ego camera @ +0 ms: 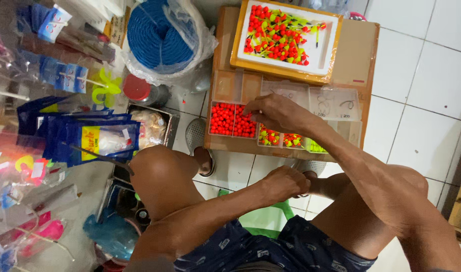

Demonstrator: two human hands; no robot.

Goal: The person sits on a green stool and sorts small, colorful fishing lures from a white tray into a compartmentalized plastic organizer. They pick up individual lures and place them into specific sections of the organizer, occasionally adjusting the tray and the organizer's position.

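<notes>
Fingers (250,108) of the right hand (273,112) are pinched narrow at the edge of the clear compartment box (286,113), just above the compartment full of red-orange beads (232,120); whether a bead sits between the fingertips I cannot tell. This box lies on a brown cardboard carton (359,55), which serves as a low bench on the white tiled floor (421,75). At 12 o'clock from the right hand rests a white foam tray (326,50) with red and yellow fishing floats (278,32). At 5 o'clock from the beads, smaller compartments hold mixed red and yellow floats. The left hand (285,184) is at 6 o'clock from the box, between the knees, its fingers curled into a loose fist; what they hold is hidden. At 10 o'clock from the box is a coil of blue rope (157,32) in a plastic bag, and at 9 o'clock lie blue packets (92,136).
</notes>
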